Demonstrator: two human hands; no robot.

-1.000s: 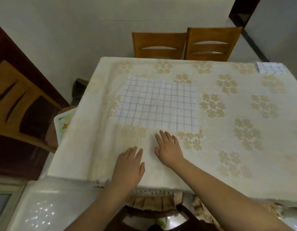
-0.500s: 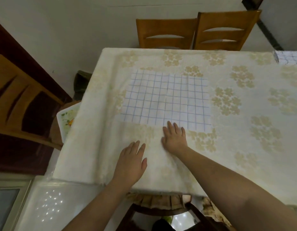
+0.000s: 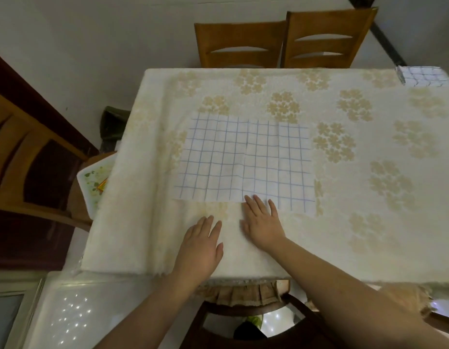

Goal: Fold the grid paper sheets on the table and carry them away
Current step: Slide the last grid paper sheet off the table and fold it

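Observation:
A white sheet of blue-lined grid paper (image 3: 246,162) lies flat and unfolded on the table's floral cloth (image 3: 357,202), creased down its middle. My right hand (image 3: 262,222) lies flat with straight fingers, its fingertips touching the sheet's near edge. My left hand (image 3: 200,245) rests flat on the cloth just short of the sheet, not touching it. A second, smaller folded grid paper (image 3: 423,76) sits at the table's far right corner.
Two wooden chairs (image 3: 281,44) stand against the table's far side. Another wooden chair (image 3: 29,157) and a patterned tray (image 3: 95,182) are at the left. A dark chair (image 3: 256,321) is tucked under the near edge, below my arms.
My right hand has slid forward until its fingertips reach the sheet's near edge. My left hand has crept forward a little. The view has moved closer over the table.

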